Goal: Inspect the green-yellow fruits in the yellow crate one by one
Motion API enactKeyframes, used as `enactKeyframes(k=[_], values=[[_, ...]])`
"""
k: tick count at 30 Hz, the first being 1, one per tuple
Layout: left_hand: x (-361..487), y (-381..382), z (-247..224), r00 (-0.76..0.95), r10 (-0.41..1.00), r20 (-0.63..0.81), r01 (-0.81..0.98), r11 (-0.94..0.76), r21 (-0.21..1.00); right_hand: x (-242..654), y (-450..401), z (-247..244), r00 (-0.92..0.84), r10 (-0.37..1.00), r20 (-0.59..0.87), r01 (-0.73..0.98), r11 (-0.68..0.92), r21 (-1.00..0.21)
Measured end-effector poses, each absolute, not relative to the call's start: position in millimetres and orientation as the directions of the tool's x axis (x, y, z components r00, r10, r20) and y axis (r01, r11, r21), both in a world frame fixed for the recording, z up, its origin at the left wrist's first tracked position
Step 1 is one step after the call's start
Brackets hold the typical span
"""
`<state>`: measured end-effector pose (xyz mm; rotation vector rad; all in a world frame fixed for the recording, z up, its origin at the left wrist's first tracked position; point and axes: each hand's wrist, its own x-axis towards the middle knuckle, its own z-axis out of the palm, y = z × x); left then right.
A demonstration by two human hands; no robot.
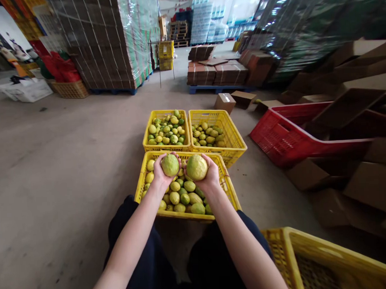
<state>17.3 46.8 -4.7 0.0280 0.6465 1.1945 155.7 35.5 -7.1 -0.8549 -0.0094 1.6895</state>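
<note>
My left hand (163, 172) is closed around a round green lemon (170, 165) with bumpy skin. A larger, yellower lemon (197, 167) rests in the curled fingers of my right hand (211, 174). Both are held side by side, a small gap apart, above the near yellow crate (232, 194). Yellow and green lemons (189, 186) fill much of that crate's bottom. Just beyond it stand two more yellow crates: the far left crate (145, 130) is piled with green and yellow lemons, and the far right crate (235, 136) holds a lower heap.
Another yellow crate (289, 251) stands by my right leg. To the right, a red crate (285, 142) sits among loose cardboard boxes (370, 185). Flattened cartons lie on a blue pallet (206, 89) farther back. A wrapped stack (102, 46) rises at back left.
</note>
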Motion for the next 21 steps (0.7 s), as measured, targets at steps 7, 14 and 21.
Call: enactKeyframes(k=[7, 14, 21], values=[[15.0, 43.0, -8.0, 0.22, 0.964, -0.148, -0.752, 0.264, 0.604, 153.0, 30.2, -7.2, 0.128, 0.97, -0.205, -0.768, -0.033, -0.64], [5.5, 33.9, -2.5, 0.262, 0.958, -0.116, -0.686, 0.269, 0.676, 153.8, 15.5, 9.4, 0.042, 0.997, -0.068, -0.714, -0.017, -0.7], [2.1, 33.4, -7.0, 0.292, 0.948, -0.124, -0.642, 0.29, 0.709, 157.7, 15.2, 9.0, 0.024, 1.0, 0.001, -0.603, 0.015, -0.798]])
